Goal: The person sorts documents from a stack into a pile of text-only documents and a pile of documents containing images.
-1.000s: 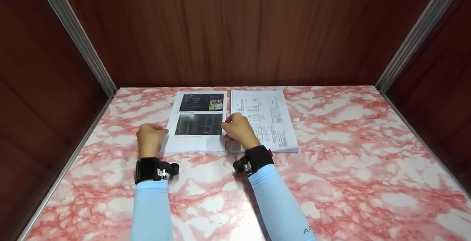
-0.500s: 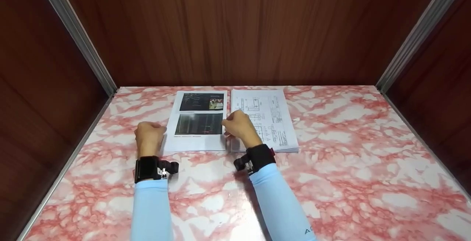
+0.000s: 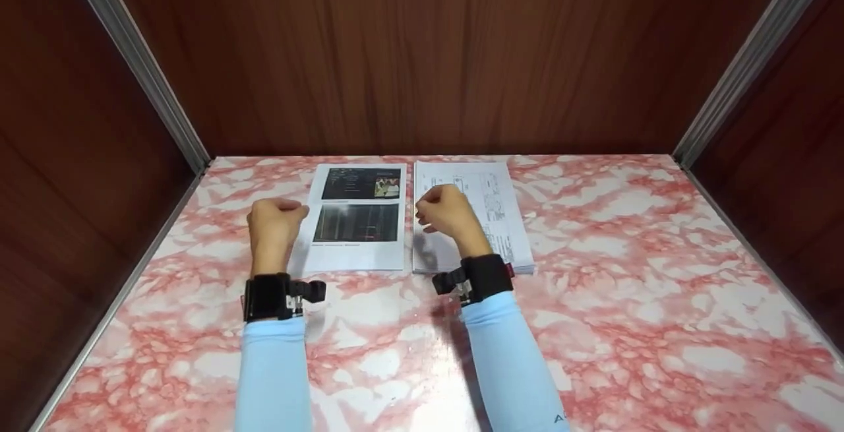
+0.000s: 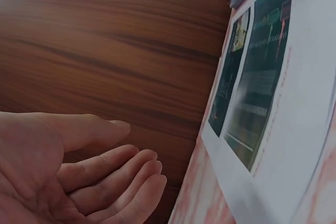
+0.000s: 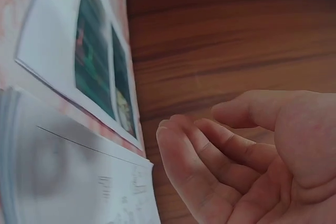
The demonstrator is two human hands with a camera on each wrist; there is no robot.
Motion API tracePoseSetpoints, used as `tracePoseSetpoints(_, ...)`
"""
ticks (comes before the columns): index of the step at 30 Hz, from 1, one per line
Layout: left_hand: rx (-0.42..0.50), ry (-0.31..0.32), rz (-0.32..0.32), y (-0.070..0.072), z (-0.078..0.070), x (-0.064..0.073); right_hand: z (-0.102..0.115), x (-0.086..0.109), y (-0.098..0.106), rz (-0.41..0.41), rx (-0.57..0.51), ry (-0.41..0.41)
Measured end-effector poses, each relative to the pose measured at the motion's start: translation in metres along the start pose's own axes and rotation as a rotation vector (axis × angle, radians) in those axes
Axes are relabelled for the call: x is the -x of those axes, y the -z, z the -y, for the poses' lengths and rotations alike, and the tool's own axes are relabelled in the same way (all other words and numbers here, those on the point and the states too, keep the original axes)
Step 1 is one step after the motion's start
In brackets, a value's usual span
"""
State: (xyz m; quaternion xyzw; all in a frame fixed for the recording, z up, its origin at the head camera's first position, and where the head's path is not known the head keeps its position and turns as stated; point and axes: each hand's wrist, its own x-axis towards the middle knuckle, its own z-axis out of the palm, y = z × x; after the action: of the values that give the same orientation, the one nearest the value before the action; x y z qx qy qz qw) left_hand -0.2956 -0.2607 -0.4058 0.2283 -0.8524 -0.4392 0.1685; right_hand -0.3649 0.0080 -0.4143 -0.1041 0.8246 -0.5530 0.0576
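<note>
A sheet of paper [image 3: 359,257] printed with two dark pictures lies on the table, left of a thick paper stack [image 3: 514,221] that bears line drawings. My left hand [image 3: 271,221] hovers by the sheet's left edge, its fingers loosely bent with nothing between them, as the left wrist view shows. Above the left part of the stack hangs my right hand [image 3: 452,211], thumb apart from softly curved fingers [image 5: 181,153] and holding nothing. A narrow gap separates the sheet from the stack. Part of the drawings is hidden behind the right hand.
The table [image 3: 626,320] has a red and white marbled top. Dark wood panels [image 3: 422,56] stand at its back and sides, joined by metal corner posts [image 3: 142,69]. Each wrist wears a black strap [image 3: 486,277] with a small camera.
My right hand has left the printed sheet's right edge and moved up and right over the stack. My left hand has risen slightly from beside the sheet. Both papers lie as before.
</note>
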Motion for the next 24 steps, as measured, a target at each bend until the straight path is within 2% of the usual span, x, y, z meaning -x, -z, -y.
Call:
tracePoseSetpoints(5, 0.034, -0.068, -0.007, -0.012, -0.023, 0.007, 0.005, 0.002, 0.022, -0.032, 0.020, 0.032)
tracePoseSetpoints(9, 0.076, -0.094, -0.005, -0.030, -0.043, 0.018, 0.005, 0.007, 0.050, -0.077, 0.161, 0.069)
tracePoseSetpoints(12, 0.067, -0.101, 0.029, -0.050, -0.057, 0.026, -0.005, 0.011, 0.080, -0.131, 0.306, 0.072)
tracePoseSetpoints(15, 0.032, -0.117, 0.074, -0.073, -0.067, 0.034, -0.019, 0.017, 0.109, -0.179, 0.403, 0.028)
tracePoseSetpoints(18, 0.002, -0.127, 0.122, -0.098, -0.073, 0.041, -0.034, 0.021, 0.131, -0.194, 0.443, -0.055)
tracePoseSetpoints(21, -0.044, -0.147, 0.169, -0.120, -0.074, 0.049, -0.046, 0.025, 0.143, -0.162, 0.462, -0.142)
tracePoseSetpoints(24, -0.118, -0.164, 0.194, -0.136, -0.070, 0.054, -0.056, 0.028, 0.146, -0.131, 0.495, -0.193)
